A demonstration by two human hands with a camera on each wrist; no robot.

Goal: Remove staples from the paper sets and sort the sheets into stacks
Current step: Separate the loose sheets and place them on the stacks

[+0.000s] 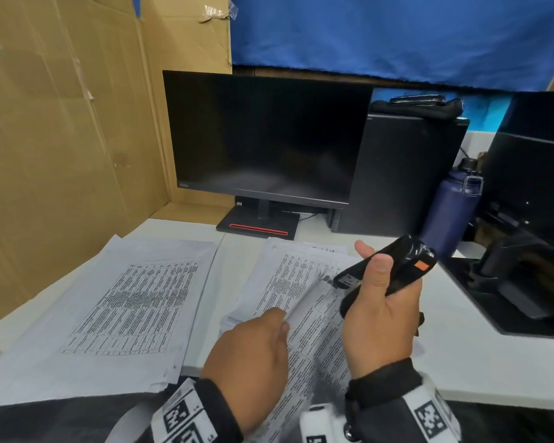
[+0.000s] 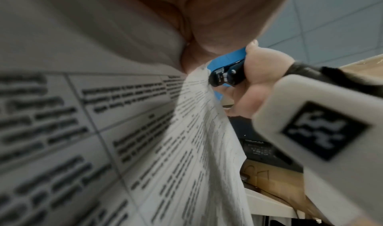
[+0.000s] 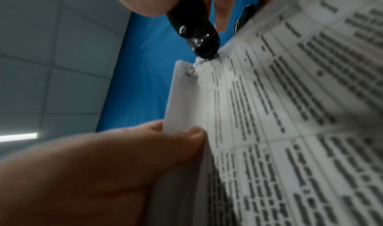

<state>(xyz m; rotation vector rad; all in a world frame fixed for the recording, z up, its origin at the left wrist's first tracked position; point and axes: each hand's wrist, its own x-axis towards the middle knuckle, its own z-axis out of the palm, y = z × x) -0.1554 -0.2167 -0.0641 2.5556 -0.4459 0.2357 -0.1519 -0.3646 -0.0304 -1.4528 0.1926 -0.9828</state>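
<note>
My left hand (image 1: 279, 324) pinches the left edge of a printed paper set (image 1: 314, 318) lifted off the white desk (image 1: 461, 346). My right hand (image 1: 378, 282) grips a black staple remover (image 1: 394, 273) with an orange patch. In the right wrist view the remover's nose (image 3: 203, 44) touches the set's top corner (image 3: 199, 64), and my left thumb (image 3: 194, 134) pinches the edge below it. The left wrist view shows the printed set (image 2: 145, 131) close up, with the remover (image 2: 225, 75) at its far corner. A sheet stack (image 1: 109, 314) lies on the left, and another pile (image 1: 285, 260) lies under the held set.
A dark monitor (image 1: 266, 139) stands behind the papers, with a black computer tower (image 1: 406, 174) and a blue bottle (image 1: 448, 212) to its right. A cardboard wall (image 1: 61, 123) closes the left side. A black stand (image 1: 509, 282) occupies the desk's right.
</note>
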